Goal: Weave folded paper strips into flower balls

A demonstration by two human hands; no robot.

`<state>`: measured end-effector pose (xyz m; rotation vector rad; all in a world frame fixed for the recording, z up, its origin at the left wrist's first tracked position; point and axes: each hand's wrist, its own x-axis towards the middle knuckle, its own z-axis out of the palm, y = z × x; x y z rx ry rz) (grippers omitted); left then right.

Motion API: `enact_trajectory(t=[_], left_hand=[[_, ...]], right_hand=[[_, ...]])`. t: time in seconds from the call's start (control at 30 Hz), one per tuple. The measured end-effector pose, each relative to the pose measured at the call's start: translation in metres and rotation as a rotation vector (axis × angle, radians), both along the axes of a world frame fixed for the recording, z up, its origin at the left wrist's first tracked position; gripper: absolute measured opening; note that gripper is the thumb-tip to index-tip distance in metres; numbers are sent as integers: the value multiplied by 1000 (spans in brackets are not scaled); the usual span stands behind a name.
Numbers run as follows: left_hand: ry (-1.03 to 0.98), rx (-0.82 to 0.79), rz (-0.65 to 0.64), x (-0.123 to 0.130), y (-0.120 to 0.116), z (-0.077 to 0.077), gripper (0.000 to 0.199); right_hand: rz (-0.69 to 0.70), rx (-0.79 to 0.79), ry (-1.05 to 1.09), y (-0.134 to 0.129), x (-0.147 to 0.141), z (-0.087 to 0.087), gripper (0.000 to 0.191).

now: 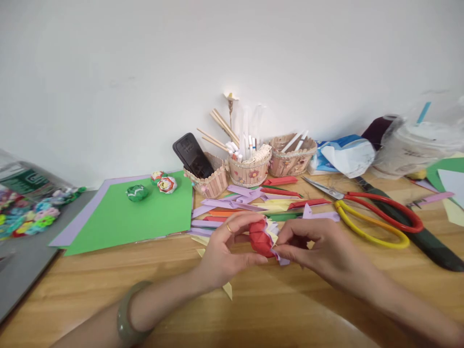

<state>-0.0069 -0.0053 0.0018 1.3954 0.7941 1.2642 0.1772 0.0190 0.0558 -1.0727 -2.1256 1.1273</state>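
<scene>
My left hand (226,249) grips a small rounded red folded-paper ball (259,239) between thumb and fingers, over the wooden table. Pale yellow and purple paper ends stick out on the ball's right side. There my right hand (311,241) pinches with thumb and forefinger at a purple paper strip (284,261) on the ball; its other fingers are curled. Just behind the hands lie folded paper strips (250,193) in purple, red, yellow, green and orange. A pale yellow paper strip (227,290) lies partly hidden below my left hand.
Scissors (339,195) with red and yellow handles lie at right across a dark long object (435,246). Behind stand baskets (250,173), one holding a phone (193,155). Green paper (145,222) at left carries small paper balls (137,193). A plastic-wrapped cup (409,145) stands far right.
</scene>
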Motion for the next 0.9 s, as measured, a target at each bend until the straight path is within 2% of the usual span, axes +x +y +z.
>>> enact_trajectory(t=[0.13,0.23,0.5,0.73,0.9], left_hand=[[27,35,37,0,1,-3,53],[21,39,53,0,2,-4,52],[30,38,3,2,0,-3,53],[-50,-40,49,3,2,-4,51],[-13,-33,13,3,1,-2,52]], right_hand=[[4,188,-21,-1,0,1,17],[-23,241,-35,-1,0,0,16],[-54,80,-59,0,-2,-4,14],[-11,248,-47,1,1,-3,19],[-54,218,-94,0,0,-7,14]])
